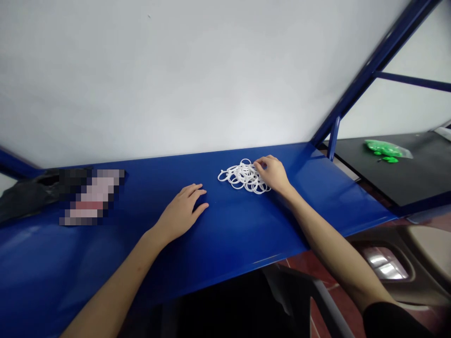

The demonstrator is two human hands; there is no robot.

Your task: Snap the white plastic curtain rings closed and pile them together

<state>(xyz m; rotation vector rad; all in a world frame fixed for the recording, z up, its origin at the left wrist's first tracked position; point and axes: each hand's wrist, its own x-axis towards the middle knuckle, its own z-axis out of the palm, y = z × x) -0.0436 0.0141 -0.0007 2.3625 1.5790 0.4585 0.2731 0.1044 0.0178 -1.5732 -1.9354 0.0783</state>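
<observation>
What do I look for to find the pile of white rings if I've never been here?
Find the blue tabletop along the pale wall. Right of its middle, by the right hand, lies the pile of white rings. Its thin, tangled white loops set it apart from the crumpled black thing on the tabletop's left.

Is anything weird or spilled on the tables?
Yes: on the blue table, left, blocky squares hide something. On the black table, green pieces seem to lie outside their clear bag, as if spilled. The white rings are just heaped.
</observation>
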